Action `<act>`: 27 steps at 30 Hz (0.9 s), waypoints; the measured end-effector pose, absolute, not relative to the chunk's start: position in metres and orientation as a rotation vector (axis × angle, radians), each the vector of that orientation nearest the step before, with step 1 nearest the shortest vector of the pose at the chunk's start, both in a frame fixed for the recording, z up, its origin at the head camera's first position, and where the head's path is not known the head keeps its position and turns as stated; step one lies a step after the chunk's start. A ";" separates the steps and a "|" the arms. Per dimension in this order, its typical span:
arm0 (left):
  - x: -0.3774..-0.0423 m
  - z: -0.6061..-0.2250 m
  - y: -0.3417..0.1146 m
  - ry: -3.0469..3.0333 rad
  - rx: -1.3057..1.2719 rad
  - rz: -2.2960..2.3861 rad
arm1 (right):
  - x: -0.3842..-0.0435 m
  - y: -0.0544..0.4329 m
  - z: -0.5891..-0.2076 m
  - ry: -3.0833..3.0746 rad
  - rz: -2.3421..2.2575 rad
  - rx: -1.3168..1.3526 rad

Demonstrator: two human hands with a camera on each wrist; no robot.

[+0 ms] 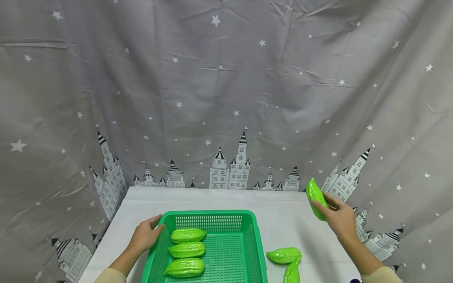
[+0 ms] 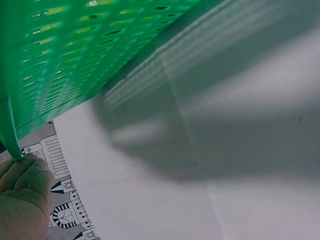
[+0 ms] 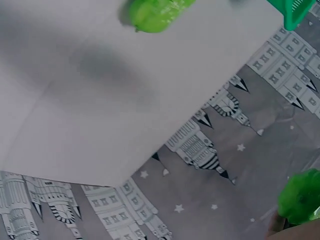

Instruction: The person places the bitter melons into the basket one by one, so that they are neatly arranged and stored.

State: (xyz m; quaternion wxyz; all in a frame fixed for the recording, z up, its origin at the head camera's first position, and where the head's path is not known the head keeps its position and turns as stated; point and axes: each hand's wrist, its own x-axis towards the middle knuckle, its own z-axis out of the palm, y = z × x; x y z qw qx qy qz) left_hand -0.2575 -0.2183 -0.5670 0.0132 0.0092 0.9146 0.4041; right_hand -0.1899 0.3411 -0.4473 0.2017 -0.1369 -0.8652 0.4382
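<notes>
Our right hand [image 1: 339, 216] is clamped on a bright-green gourd [image 1: 315, 198], thumb and fingers on opposite sides, raised in the air near the right edge of the white table covering [image 1: 279, 216]; the skin is glossy, lumpy and ridged, the plump body drawn to a point at its upper end; our left hand [image 1: 145, 234] grips the rim of a green plastic basket [image 1: 209, 212], thumb over the edge and fingers outside; along the basket's left side we see three more gourds [image 1: 187, 250] lying side by side on a fine-meshed floor; right of the basket two loose gourds [image 1: 284, 255] lie on the covering, seeming to meet at their ends; behind hangs a creased grey curtain [image 1: 226, 90] printed with white stars [image 1: 216, 21] and line-drawn castles [image 1: 238, 167]; from the left wrist we get the basket's slotted outer wall, pale green glinting through it, which the head view hides; from the right wrist we catch only part of the held gourd, in the lower corner.
</notes>
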 end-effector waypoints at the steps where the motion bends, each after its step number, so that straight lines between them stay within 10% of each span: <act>1: -0.258 -0.567 -0.218 2.849 0.029 1.257 | -0.192 0.339 -0.445 -2.420 1.214 -0.364; 27: -0.260 -0.568 -0.218 2.827 -0.019 1.248 | -0.236 0.241 -0.435 -2.515 1.217 0.341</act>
